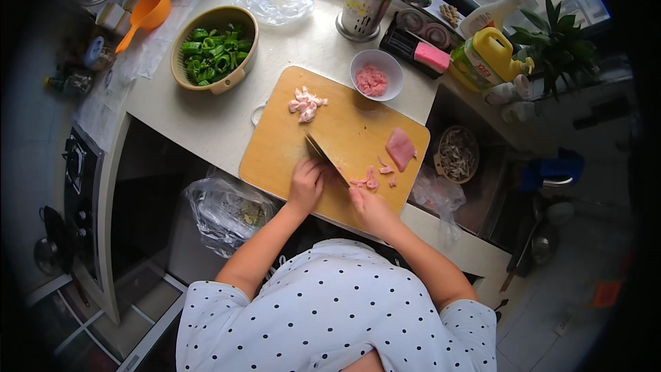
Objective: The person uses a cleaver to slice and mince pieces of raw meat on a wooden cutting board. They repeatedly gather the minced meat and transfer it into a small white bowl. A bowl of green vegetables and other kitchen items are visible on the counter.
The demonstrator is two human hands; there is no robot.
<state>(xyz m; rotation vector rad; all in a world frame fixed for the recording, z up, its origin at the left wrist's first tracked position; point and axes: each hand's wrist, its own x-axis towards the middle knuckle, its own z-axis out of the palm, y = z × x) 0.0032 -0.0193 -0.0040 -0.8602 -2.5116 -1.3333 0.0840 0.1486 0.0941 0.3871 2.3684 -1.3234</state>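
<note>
A kitchen knife [326,158] stands edge-down on the wooden cutting board [275,145], its blade slanting toward the far left. My right hand [372,208] is closed around its handle near the board's front edge. Curled fingers of my left hand [307,182] press down close to the blade's left side; what lies under them is hidden. Pale, fatty meat pieces [306,104] are heaped beyond the knife tip. To the right lie a flat pink slab of meat [399,149] and several small pink scraps [370,180].
A white bowl of minced meat [372,81] stands at the board's far edge. Cut green peppers fill a beige basket [251,48] at left. Chopsticks stand in a metal holder [361,17]. At right, the sink [475,200] holds another basket. A plastic bag [227,210] hangs at the counter front.
</note>
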